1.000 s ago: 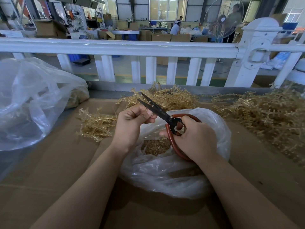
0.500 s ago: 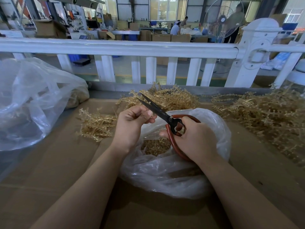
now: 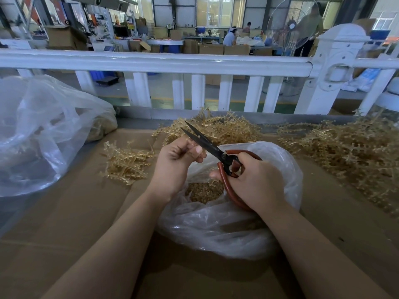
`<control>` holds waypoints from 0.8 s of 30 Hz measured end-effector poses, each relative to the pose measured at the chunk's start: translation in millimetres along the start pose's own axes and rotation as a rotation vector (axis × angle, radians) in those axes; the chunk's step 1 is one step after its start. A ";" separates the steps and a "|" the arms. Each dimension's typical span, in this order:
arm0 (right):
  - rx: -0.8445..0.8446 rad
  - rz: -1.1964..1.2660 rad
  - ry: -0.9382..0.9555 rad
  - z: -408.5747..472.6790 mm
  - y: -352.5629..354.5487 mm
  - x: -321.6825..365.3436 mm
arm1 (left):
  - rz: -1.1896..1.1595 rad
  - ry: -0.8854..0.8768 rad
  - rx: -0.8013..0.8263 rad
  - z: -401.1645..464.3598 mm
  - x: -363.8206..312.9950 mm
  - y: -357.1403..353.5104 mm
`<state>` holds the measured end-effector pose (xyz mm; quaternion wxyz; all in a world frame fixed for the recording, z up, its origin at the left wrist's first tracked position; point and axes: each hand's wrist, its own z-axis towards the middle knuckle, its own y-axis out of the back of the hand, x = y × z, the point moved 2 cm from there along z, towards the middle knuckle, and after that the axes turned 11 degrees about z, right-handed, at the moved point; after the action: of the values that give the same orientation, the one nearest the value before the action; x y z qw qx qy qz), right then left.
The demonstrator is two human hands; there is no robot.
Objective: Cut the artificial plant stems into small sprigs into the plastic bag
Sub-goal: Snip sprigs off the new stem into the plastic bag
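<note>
— What's in the hands?
— The right hand (image 3: 257, 182) grips red-handled scissors (image 3: 218, 154), blades slightly parted, pointing far-left. The left hand (image 3: 177, 160) is curled, pinching a pale stem piece at the blades, above the open plastic bag (image 3: 226, 229).
— And around them?
— Golden stems (image 3: 345, 152) heaped right, a smaller clump (image 3: 125, 162) left, on cardboard (image 3: 75, 212).

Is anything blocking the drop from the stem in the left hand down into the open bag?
Nothing visible does. The left hand pinches the stem above the plastic bag, whose mouth gapes open below, cut sprigs showing inside.
</note>
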<state>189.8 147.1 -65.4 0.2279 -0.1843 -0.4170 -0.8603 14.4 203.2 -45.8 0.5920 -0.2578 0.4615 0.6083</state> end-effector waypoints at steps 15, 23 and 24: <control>-0.056 0.060 0.066 0.8 1.6 2.3 | -0.062 -0.020 0.009 2.5 6.6 -0.5; -0.043 0.277 -0.011 -2.0 -3.7 3.9 | -0.178 0.062 0.028 2.5 10.0 -2.1; -0.039 0.328 -0.029 -2.0 -4.3 4.7 | -0.181 0.074 0.055 2.0 10.2 -3.1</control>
<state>183.3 146.7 -66.9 0.3556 -0.2664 -0.3679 -0.8168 16.1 209.5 -54.5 0.6337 -0.3046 0.4745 0.5297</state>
